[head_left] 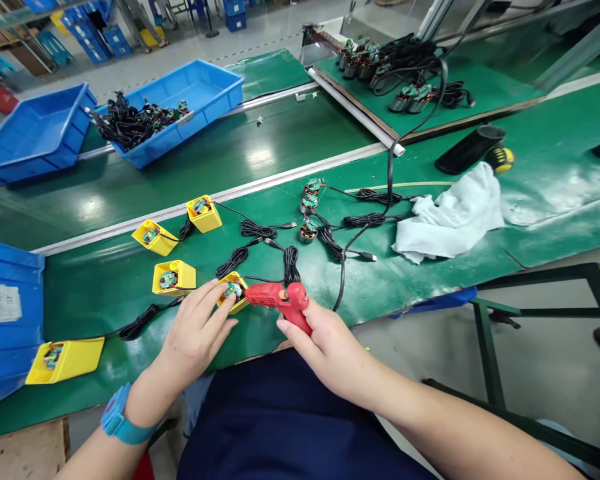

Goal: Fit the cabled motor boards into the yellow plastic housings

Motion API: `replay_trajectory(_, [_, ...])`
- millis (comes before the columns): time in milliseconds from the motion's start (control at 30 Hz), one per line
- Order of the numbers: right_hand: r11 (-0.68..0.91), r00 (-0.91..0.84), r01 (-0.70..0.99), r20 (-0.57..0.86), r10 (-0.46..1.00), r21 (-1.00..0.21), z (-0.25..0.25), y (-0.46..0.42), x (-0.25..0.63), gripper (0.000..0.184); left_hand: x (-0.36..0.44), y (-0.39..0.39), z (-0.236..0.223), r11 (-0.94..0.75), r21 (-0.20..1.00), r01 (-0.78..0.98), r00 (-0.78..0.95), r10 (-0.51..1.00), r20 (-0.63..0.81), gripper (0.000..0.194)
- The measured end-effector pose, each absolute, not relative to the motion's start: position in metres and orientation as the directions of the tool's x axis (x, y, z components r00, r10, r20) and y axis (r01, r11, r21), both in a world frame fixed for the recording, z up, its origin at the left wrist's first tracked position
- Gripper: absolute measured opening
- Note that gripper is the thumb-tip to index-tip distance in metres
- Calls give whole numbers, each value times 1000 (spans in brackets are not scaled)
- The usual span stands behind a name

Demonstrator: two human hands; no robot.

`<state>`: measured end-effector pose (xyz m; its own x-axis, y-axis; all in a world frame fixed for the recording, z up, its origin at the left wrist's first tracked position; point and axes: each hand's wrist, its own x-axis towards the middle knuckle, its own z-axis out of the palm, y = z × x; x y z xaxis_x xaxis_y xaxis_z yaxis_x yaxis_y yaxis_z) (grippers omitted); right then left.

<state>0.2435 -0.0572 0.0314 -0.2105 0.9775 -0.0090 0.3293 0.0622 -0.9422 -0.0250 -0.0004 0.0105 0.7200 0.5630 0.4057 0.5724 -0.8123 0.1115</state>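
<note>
My left hand (195,330) rests its fingertips on a small motor with a green circuit board (233,290), which sits in a yellow holder (229,308) on the green belt. My right hand (325,343) grips a red hot glue gun (280,300), its nozzle pointing left and ending close to that motor. Other yellow holders (174,277) stand nearby, each with a similar motor, and black coiled cables (231,262) trail from them. Part of the nearest holder is hidden behind my fingers.
Several bare motors (309,203) with coiled cables lie to the right, beside a white cloth (450,217). Blue plastic bins (180,110) stand on the far belt, another blue bin (7,313) at the left. A black-and-yellow handled tool (500,159) lies far right.
</note>
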Motion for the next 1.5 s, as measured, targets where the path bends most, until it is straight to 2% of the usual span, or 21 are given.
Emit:
replay_trajectory(367, [103, -174, 338, 45, 984, -936, 29, -60, 240, 31, -26, 5, 10, -815, 166, 556, 731, 574, 369, 57])
replay_trajectory(567, [75, -191, 353, 6, 981, -933, 33, -63, 244, 29, -27, 9, 12, -822, 174, 543, 753, 568, 331, 58])
replay_trajectory(767, [52, -190, 272, -1, 982, -961, 32, -63, 252, 27, -27, 9, 12, -812, 192, 552, 759, 584, 288, 59])
replay_trajectory(867, [-18, -147, 165, -43, 988, -986, 27, -62, 257, 22, -27, 8, 12, -808, 189, 558, 761, 589, 272, 56])
replay_trajectory(967, [-195, -117, -56, -188, 975, -979, 22, -60, 264, 29, -25, 6, 13, -805, 181, 565, 761, 593, 262, 52])
replay_trajectory(1033, [-310, -168, -231, -276, 946, -922, 19, -56, 270, 35, -24, 5, 13, -800, 181, 572, 758, 599, 258, 51])
replay_trajectory(1133, [-377, -213, -462, -312, 926, -803, 15, -49, 283, 34, -24, 3, 12, -785, 199, 587, 747, 619, 243, 52])
replay_trajectory(1233, [-351, -161, -606, -323, 933, -713, 16, -42, 302, 33, -26, 1, 8, -769, 212, 603, 732, 640, 234, 55])
replay_trajectory(1300, [-323, -115, -631, -326, 938, -706, 21, -38, 319, 28, -26, -1, 6, -761, 211, 614, 722, 649, 240, 58])
replay_trajectory(1400, [-211, 45, -597, -294, 955, -774, 34, -35, 351, 25, -27, -2, 3, -775, 177, 607, 722, 630, 285, 60])
replay_trajectory(1500, [-23, 313, -407, -163, 936, -913, 53, -34, 393, 28, -26, -1, -1, -798, 115, 592, 725, 589, 356, 58])
